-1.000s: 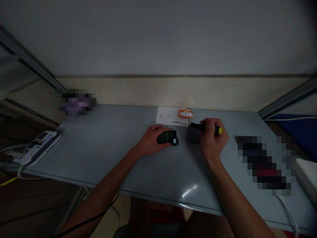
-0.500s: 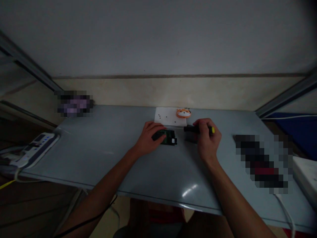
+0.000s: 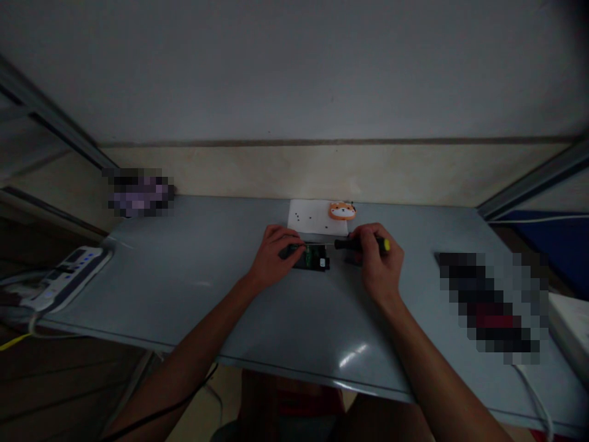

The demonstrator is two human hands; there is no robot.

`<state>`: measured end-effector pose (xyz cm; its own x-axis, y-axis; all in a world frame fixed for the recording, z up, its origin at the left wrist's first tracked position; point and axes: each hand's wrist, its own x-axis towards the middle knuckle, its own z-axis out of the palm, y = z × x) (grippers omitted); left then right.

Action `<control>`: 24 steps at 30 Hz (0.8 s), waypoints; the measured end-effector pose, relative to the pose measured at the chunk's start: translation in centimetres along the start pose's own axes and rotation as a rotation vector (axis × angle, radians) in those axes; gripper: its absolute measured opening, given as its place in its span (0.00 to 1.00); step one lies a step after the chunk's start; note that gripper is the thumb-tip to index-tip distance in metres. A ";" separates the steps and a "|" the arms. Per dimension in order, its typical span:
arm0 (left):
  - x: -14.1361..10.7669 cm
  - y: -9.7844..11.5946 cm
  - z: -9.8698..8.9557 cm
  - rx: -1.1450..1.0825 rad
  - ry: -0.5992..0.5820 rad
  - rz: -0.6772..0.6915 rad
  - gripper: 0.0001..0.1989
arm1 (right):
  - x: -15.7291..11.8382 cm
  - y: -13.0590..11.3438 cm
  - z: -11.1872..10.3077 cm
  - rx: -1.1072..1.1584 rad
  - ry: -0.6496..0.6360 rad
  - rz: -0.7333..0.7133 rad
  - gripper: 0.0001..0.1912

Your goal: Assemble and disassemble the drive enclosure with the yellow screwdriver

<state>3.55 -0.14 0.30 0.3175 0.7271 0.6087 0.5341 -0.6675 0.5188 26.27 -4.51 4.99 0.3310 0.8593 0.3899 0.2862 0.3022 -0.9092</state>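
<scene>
A small black device with a green circuit board (image 3: 315, 256) lies on the grey table. My left hand (image 3: 277, 255) is closed on its left end, with thumb and fingers near the board. My right hand (image 3: 380, 258) grips a black screwdriver with a yellow end (image 3: 350, 244); its thin shaft points left, and the tip is at the board near my left fingertips. Part of a dark object (image 3: 353, 258) shows beneath my right hand. Behind the device, a white sheet (image 3: 317, 224) carries several tiny dark pieces and an orange animal-faced case (image 3: 342, 212).
A white power strip (image 3: 73, 277) with cables sits at the table's left edge. Blurred-out items lie at the back left (image 3: 140, 195) and on the right (image 3: 488, 304). A white box (image 3: 570, 325) stands at the far right, and a wall borders the table's back.
My right hand and the screwdriver have moved slightly left. My left fingertips have shifted a little, showing more of the board, and the screwdriver tip is now at the board.
</scene>
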 end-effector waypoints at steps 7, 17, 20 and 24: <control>-0.1 -0.1 0.1 0.009 -0.017 -0.041 0.05 | 0.0 -0.3 0.1 0.029 -0.003 0.037 0.19; 0.0 0.2 -0.3 -0.021 -0.030 0.139 0.05 | 0.1 -0.1 0.5 0.035 0.122 -0.033 0.14; 0.1 0.8 -0.2 -0.038 -0.039 0.126 0.05 | 0.1 -0.3 0.6 0.043 0.152 -0.086 0.14; 0.1 1.8 0.3 -0.089 0.060 0.013 0.04 | 0.2 -0.7 0.3 0.045 0.192 -0.084 0.14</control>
<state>4.80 -1.19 1.10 0.2747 0.7094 0.6491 0.4577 -0.6901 0.5606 25.89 -4.40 5.63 0.4738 0.7375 0.4813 0.2813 0.3912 -0.8763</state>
